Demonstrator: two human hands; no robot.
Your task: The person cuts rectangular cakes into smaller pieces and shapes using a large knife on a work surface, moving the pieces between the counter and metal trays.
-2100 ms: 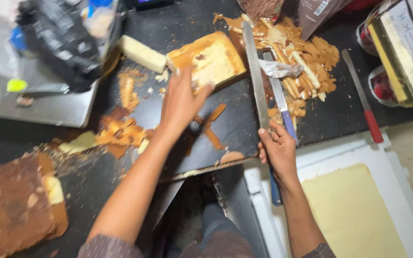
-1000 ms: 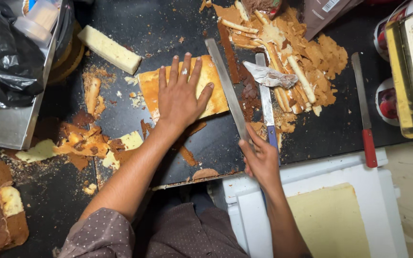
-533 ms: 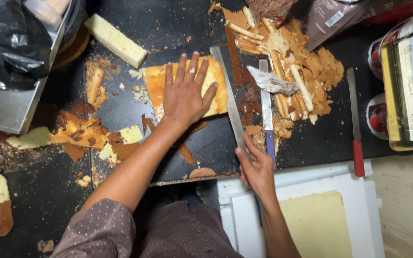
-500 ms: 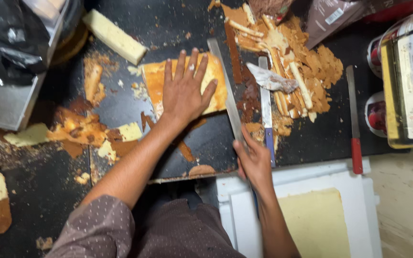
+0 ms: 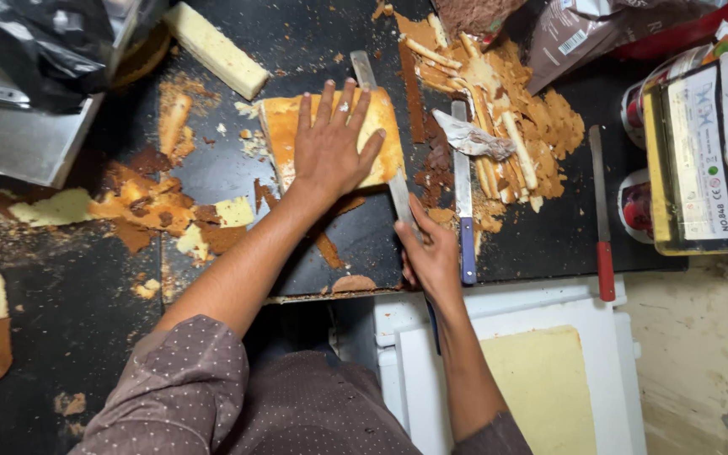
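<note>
On cake slab (image 5: 284,126), flat left hand (image 5: 329,147).

The person wears a greyish-brown shirt of soft cloth sprinkled with small pale dots (image 5: 212,388), its sleeves pushed up so both forearms are bare. The left hand (image 5: 330,143) and the right hand (image 5: 433,257) are bare, with no gloves, rings or watch showing.

Single head-worn view, looking steeply down from above, close over black worktop (image 5: 355,253), forearms entering from bottom edge
</note>
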